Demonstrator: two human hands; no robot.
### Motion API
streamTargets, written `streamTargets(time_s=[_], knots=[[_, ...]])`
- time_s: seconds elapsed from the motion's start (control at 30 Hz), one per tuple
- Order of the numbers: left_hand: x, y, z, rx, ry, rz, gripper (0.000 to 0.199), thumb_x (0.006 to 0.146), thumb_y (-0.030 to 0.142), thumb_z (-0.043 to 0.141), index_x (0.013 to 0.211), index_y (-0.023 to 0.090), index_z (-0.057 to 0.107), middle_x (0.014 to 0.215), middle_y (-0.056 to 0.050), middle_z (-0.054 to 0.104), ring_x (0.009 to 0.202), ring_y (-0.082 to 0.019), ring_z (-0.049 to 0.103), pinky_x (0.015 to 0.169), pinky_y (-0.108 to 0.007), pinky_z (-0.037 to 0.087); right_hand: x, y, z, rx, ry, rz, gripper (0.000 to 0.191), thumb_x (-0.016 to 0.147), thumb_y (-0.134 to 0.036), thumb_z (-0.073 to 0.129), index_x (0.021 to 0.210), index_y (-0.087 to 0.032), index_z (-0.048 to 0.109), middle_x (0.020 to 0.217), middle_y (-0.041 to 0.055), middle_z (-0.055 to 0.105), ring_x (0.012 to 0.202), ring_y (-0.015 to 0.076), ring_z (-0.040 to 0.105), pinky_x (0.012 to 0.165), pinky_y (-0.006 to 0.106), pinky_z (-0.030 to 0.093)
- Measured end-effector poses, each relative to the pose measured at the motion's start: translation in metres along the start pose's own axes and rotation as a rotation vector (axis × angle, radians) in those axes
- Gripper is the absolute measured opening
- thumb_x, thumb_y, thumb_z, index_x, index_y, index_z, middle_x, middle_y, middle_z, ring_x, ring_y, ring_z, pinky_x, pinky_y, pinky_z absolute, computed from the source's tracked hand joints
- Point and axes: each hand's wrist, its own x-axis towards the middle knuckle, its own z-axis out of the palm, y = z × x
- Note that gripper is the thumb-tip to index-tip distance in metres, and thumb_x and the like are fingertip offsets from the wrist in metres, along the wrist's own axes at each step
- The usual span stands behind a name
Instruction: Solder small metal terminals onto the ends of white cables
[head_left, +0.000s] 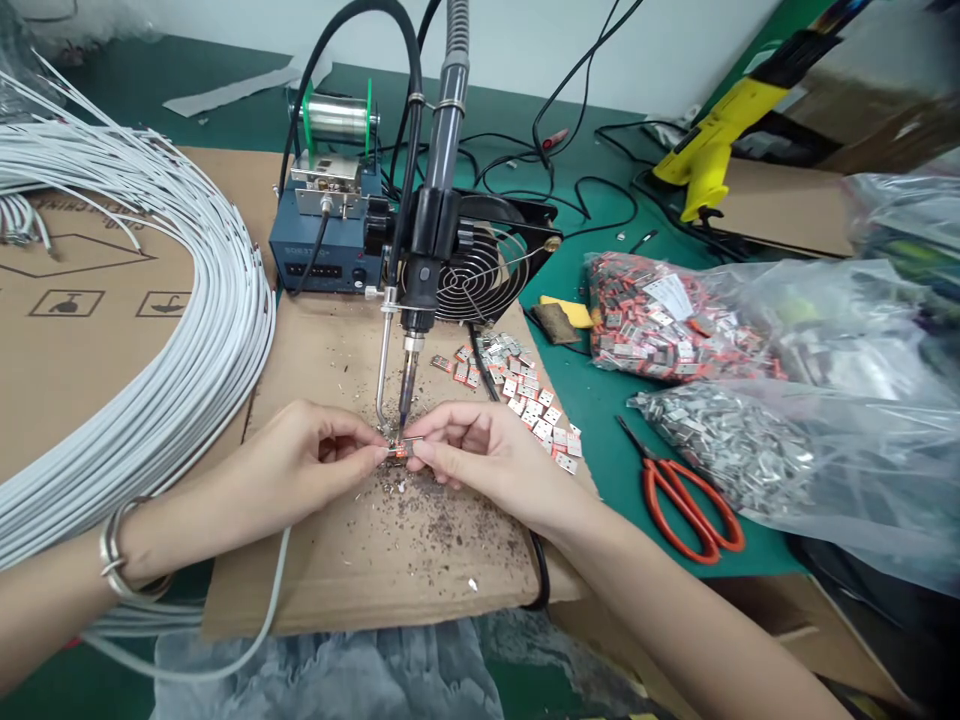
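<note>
Under the tip of a mounted soldering iron (407,385), my two hands meet. My left hand (319,455) pinches the end of a white cable (274,590), whose length hangs below the wrist; the part inside the fingers is mostly hidden. Between thumb and fingers, my right hand (480,450) grips a small USB connector (405,449) with an orange-red insert. The cable end and connector touch or nearly touch at the iron's tip; the exact joint is too small to make out. A thin solder feed tube (383,370) comes down beside the iron.
Loose USB connectors (536,405) lie right of the iron, before a fan (480,260). A solder feeder (322,240) stands behind. Coiled white cables (240,300) fill the left. Scissors (690,505), bagged connectors (652,320), bagged metal shells (727,450) and a yellow heat gun (712,140) lie right.
</note>
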Motion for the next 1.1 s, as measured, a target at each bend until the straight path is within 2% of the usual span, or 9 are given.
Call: streamTargets(time_s=[0.17, 0.33, 0.83, 1.1], knots=[[-0.002, -0.001, 0.001, -0.001, 0.022, 0.022, 0.022, 0.086, 0.036, 0.055, 0.085, 0.024, 0.072, 0.055, 0.005, 0.059, 0.043, -0.004, 0.038, 0.037, -0.014, 0.029, 0.000, 0.001, -0.001, 0.023, -0.011, -0.011, 0.013, 0.075, -0.023, 0.071, 0.082, -0.013, 0.066, 0.069, 0.0028, 0.067, 0.056, 0.0059, 0.055, 0.050, 0.015, 0.041], [-0.003, -0.002, 0.001, 0.006, 0.035, 0.053, 0.021, 0.086, 0.037, 0.055, 0.085, 0.025, 0.072, 0.063, 0.005, 0.065, 0.054, -0.006, 0.044, 0.044, -0.014, 0.033, 0.000, 0.000, -0.002, 0.056, -0.016, -0.012, 0.012, 0.075, -0.023, 0.071, 0.080, -0.013, 0.067, 0.069, 0.0032, 0.068, 0.057, 0.0065, 0.056, 0.049, 0.015, 0.040], [-0.001, 0.011, 0.000, -0.059, 0.010, -0.031, 0.023, 0.083, 0.032, 0.056, 0.081, 0.018, 0.073, 0.052, 0.003, 0.053, 0.044, -0.006, 0.035, 0.036, -0.015, 0.028, -0.002, 0.000, -0.001, 0.052, -0.007, -0.020, 0.015, 0.074, -0.026, 0.072, 0.080, -0.013, 0.067, 0.069, 0.0033, 0.068, 0.057, 0.0074, 0.057, 0.049, 0.017, 0.040], [-0.002, 0.009, 0.001, -0.066, 0.009, -0.040, 0.023, 0.083, 0.032, 0.056, 0.080, 0.018, 0.073, 0.053, 0.003, 0.055, 0.042, -0.005, 0.035, 0.036, -0.015, 0.026, -0.003, -0.001, 0.000, 0.062, -0.010, -0.019, 0.015, 0.072, -0.024, 0.074, 0.080, -0.014, 0.066, 0.068, 0.0026, 0.068, 0.058, 0.0078, 0.057, 0.051, 0.018, 0.040]])
